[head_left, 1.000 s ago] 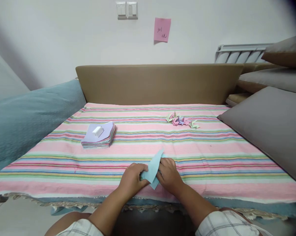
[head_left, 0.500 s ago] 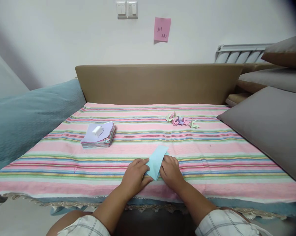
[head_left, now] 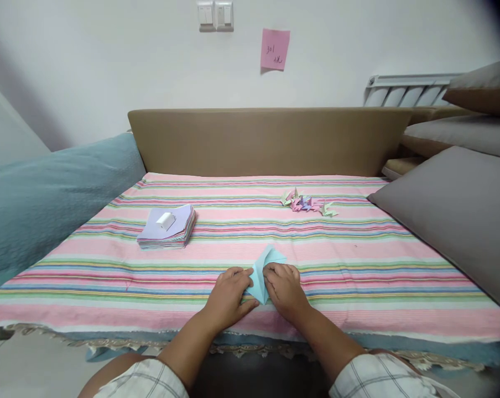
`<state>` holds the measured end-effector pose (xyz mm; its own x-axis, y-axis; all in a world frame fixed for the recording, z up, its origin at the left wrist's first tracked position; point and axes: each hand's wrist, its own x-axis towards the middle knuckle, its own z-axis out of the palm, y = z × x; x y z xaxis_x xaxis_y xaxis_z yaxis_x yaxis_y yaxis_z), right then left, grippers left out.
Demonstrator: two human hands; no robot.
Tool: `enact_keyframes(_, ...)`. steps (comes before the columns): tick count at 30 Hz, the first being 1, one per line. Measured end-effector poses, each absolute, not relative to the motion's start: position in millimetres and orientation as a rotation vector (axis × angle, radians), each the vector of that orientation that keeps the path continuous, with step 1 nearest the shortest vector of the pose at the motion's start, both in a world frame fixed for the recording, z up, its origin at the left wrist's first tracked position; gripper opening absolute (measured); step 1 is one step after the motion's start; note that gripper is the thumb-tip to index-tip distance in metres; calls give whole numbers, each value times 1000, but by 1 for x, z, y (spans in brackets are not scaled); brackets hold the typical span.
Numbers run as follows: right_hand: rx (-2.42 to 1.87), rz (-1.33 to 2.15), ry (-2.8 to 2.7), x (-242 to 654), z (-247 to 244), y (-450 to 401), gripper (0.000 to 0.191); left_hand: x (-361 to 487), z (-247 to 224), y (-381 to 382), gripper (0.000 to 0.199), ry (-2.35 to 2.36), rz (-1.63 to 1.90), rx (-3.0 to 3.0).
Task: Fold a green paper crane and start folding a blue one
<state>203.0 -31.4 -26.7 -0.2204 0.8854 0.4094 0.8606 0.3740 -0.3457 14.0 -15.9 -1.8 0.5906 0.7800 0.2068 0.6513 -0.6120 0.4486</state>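
A light blue sheet of origami paper (head_left: 258,281), partly folded, lies on the striped cloth in front of me. My left hand (head_left: 230,293) rests at its left side, fingertips holding the edge down and the thumb near the bottom point. On the other side, my right hand (head_left: 286,287) has curled fingers pressed on the paper's right flap. The top of the paper stands up in a raised fold between the hands. How the right fingertips grip the flap is partly hidden.
A stack of coloured paper (head_left: 167,229) with a small white block (head_left: 166,221) on top sits left. Several folded paper cranes (head_left: 306,203) lie at the back right. Grey cushions (head_left: 453,204) border the right side, a blue-covered armrest (head_left: 63,193) the left, and a brown backrest (head_left: 266,141) the rear.
My right hand has moved slightly left, pushing the right flap over, and the paper's upper part has opened into a raised fold. The left hand has stayed nearly in place.
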Motion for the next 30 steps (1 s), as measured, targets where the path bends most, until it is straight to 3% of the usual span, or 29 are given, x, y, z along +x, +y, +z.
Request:
enact_keyframes(6, -1479, 50, -2136, 202, -27, -32, 34, 14, 1, -14, 32, 1162, 536, 2467)
enact_keyframes(16, -1489, 28, -2158, 199, -28, -34, 30, 15, -4, -10, 49, 1277, 598, 2319)
enact_keyframes(23, -1497, -26, -2169, 197, -26, -36, 29, 14, 0, -7, 50, 1234, 622, 2253)
enact_keyframes(30, -1462, -139, -2153, 195, -30, -35, 27, 14, -5, -7, 73, 1239, 646, 2284)
